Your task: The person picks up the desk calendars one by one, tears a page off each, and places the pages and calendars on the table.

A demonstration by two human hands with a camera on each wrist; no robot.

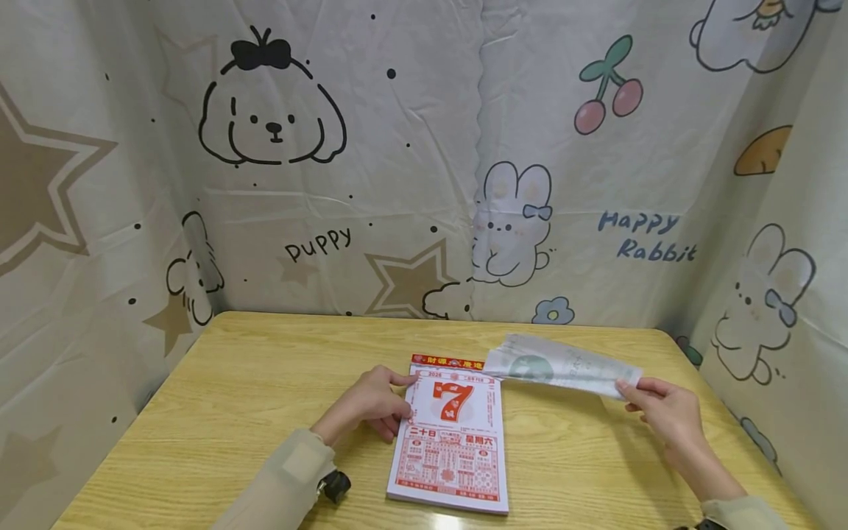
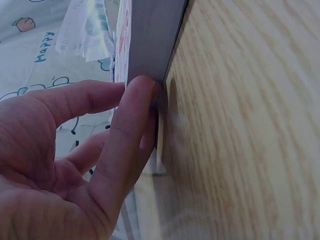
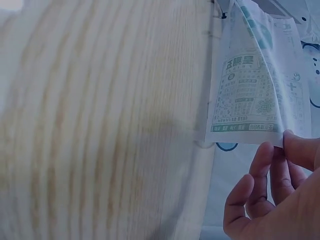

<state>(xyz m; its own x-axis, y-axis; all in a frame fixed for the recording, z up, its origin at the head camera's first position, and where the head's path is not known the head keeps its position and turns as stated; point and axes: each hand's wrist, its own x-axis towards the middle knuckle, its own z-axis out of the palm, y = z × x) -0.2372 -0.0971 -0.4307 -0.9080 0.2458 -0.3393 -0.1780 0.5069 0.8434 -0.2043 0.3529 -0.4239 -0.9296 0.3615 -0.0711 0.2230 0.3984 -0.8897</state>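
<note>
A tear-off calendar (image 1: 450, 442) lies on the table, its top page printed with a large red 7 under a red header strip. At its upper left edge my left hand (image 1: 374, 401) grips the pad, thumb at the face and fingers against the thick side (image 2: 152, 45). Off to the right, my right hand (image 1: 669, 416) pinches the corner of a thin loose-hanging sheet (image 1: 563, 364) between thumb and fingers. Green print shows through this sheet (image 3: 250, 90). Its other end lies over the header's right part; whether it is still attached there I cannot tell.
The wooden table (image 1: 265, 383) carries the pad near its front middle. A patterned cloth (image 1: 411, 147) with cartoon animals hangs behind and along both sides. Dark wrist straps (image 1: 334, 486) sit on the sleeves.
</note>
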